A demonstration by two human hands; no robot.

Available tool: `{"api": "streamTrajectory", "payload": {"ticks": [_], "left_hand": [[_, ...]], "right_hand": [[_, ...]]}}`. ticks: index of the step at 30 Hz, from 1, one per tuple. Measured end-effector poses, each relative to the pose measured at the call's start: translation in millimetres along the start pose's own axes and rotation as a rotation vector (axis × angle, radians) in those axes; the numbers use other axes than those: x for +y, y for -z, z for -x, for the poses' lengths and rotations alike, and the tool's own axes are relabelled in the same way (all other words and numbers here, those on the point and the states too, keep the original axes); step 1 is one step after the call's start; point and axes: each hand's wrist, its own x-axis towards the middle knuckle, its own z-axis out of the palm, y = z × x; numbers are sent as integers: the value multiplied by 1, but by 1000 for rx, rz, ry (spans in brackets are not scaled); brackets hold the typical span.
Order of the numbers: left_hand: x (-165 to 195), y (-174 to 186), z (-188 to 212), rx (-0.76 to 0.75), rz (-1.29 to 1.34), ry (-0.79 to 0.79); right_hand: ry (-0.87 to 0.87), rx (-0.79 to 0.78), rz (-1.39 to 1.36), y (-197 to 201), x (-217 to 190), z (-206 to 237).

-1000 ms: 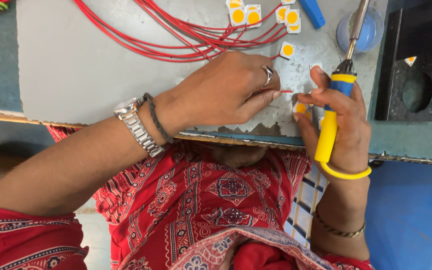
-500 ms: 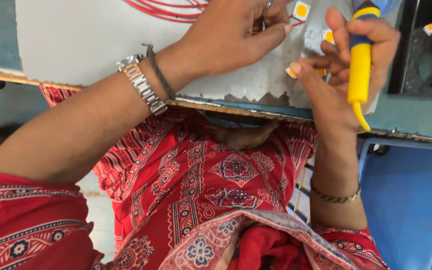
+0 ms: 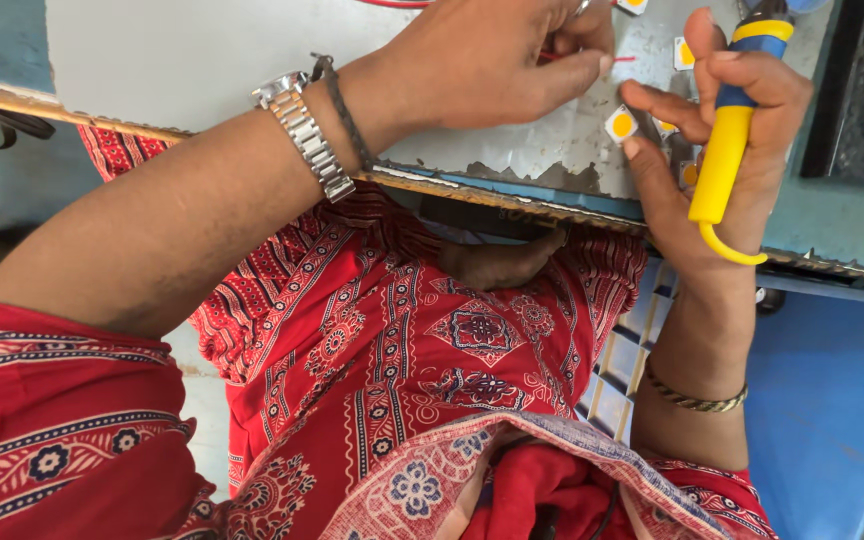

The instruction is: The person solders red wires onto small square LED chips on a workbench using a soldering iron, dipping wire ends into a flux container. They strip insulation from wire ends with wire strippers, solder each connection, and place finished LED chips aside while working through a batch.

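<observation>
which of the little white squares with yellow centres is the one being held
The square pinched at the right hand's fingertips; the others lie loose on the grey board.

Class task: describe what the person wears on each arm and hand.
Left wrist: a silver metal link watch and a thin dark cord bracelet. Right wrist: a slim twisted metal bangle. Both sleeves are red with a printed pattern.
</observation>
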Motion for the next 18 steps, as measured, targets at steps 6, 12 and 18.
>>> {"api": "streamTrajectory", "payload": {"ticks": [6,12,18], "left_hand": [[4,4,-8,-24,-25,-78],[-10,4,-10,-19,-29,-197],[-11,-1,-11,-60,-105,-269]], "right_hand": [[99,29,59,0,12,-12],[89,46,69,-2,18,-11],[52,63,31,-2,27,-8]]}}
